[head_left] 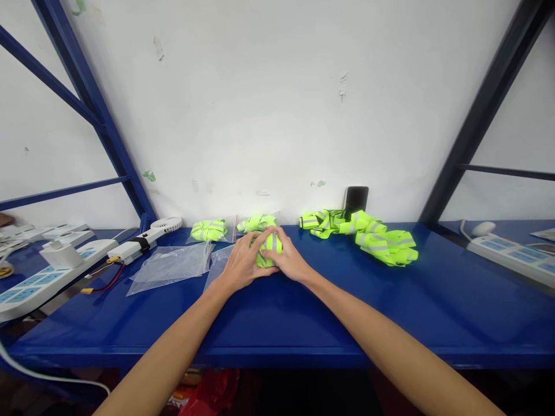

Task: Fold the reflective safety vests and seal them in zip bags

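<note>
My left hand and my right hand press from both sides on a rolled neon-yellow reflective vest, and their fingers hide much of it. It rests on a clear plastic bag on the blue steel shelf. Just behind my hands lies a bundled yellow vest. Another folded vest sits on plastic further left. To the right is a loose heap of reflective vests. A flat clear plastic bag lies left of my left hand.
A black phone leans against the white wall behind the heap. At the left are a white handheld fan and a power strip with a plugged-in adapter and wires. Another power strip lies at the right. Dark blue steel braces frame the shelf.
</note>
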### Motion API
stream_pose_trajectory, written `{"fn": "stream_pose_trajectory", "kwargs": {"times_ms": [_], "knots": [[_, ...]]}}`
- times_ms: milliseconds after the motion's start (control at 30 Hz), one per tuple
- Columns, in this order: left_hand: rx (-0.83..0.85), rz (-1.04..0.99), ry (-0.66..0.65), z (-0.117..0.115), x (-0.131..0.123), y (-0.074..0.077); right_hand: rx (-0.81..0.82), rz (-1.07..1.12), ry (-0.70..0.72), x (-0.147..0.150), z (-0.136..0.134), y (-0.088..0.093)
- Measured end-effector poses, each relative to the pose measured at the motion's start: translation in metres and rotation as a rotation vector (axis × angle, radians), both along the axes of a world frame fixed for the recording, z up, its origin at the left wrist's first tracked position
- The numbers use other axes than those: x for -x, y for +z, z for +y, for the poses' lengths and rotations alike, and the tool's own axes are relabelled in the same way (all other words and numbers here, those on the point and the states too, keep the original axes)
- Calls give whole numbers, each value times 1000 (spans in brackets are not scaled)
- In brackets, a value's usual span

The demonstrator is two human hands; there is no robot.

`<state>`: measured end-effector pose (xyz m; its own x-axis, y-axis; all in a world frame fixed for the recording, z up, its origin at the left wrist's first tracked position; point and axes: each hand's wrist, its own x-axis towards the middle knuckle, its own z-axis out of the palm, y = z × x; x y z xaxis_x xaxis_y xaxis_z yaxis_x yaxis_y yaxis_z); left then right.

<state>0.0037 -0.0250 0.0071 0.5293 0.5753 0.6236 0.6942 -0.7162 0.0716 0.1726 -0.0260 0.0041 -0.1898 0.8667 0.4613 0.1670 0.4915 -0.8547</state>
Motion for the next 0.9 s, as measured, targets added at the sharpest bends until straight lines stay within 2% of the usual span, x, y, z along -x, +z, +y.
{"fn": "stream_pose_trajectory", "kwargs": {"times_ms": [200, 333, 433, 633, 767, 900], "knots": [[22, -9, 19, 3, 5, -2, 70, 49, -48, -8, 7, 1], [37, -5, 16, 2, 5, -2, 99, 66, 46, -10, 8, 2], [35, 19, 16, 2, 5, -1, 99, 78, 11, -9, 8, 2], [22, 69, -4, 4, 6, 0, 12, -61, 2, -10, 6, 2], [11, 125, -50, 2, 6, 5, -121, -134, -26, -10, 4, 3], [-43, 190, -78, 1, 5, 10, -163, -160, 26, -8, 1, 3]]}}
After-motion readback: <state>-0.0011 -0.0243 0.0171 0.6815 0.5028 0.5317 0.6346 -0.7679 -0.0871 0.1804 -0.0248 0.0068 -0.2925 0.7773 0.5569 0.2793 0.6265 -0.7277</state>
